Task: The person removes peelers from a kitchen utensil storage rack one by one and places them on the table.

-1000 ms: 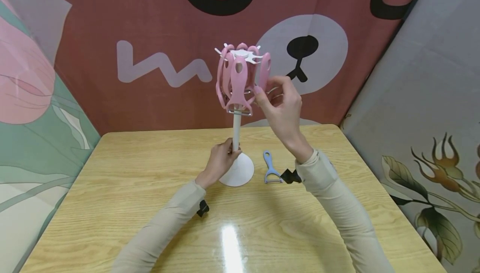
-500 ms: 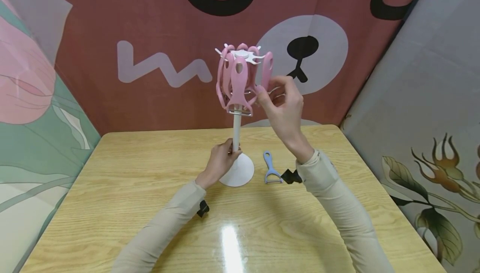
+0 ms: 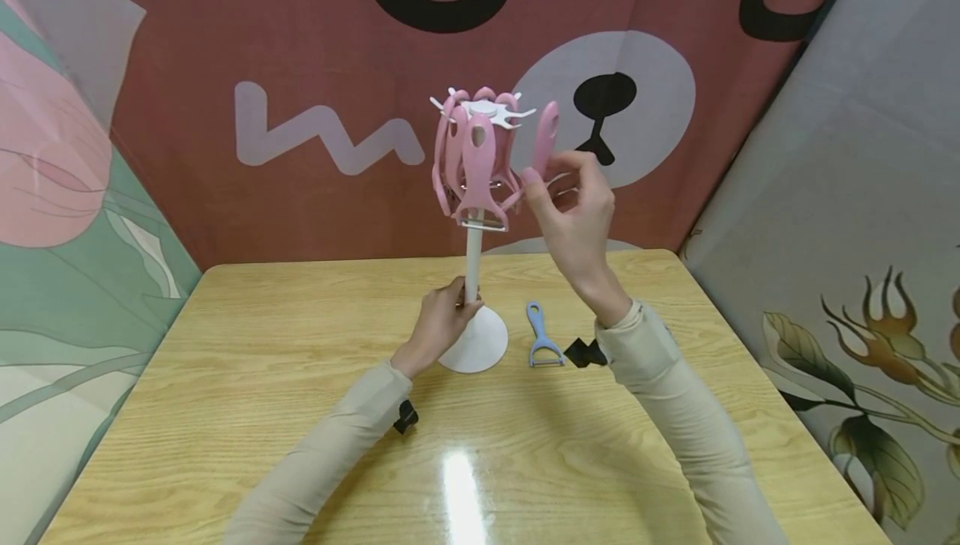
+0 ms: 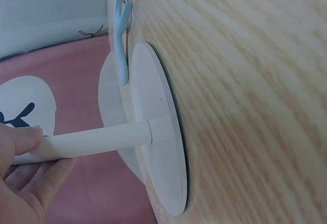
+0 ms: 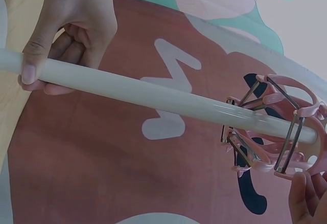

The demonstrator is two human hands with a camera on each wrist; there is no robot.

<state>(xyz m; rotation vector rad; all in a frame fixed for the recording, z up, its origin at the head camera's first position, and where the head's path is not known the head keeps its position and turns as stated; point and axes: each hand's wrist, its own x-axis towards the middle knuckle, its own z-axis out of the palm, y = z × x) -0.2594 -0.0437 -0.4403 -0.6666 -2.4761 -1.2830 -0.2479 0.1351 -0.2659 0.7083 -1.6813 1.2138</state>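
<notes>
A white stand with a round base [image 3: 475,347] rises from the wooden table, topped by a ring of white hooks [image 3: 489,110]. Several pink peelers [image 3: 477,157] hang from these hooks. My left hand [image 3: 437,324] grips the pole [image 4: 102,139] low down, just above the base. At the right side of the ring, my right hand [image 3: 576,216] pinches one pink peeler [image 3: 547,135] by its lower part. Its handle stands upright with a slight lean to the right, and the loop at its top is apart from the nearest hook.
A light blue peeler [image 3: 538,332] lies on the table [image 3: 300,345], right of the base. Black pieces [image 3: 585,352] show at both wrists. A reddish cloth with a printed bear face [image 3: 337,212] hangs behind the table, and patterned cloths hang at both sides.
My right hand has moved a little to the right with its pink peeler, and the handle loop has come away from the hook. My left hand has stayed on the pole.
</notes>
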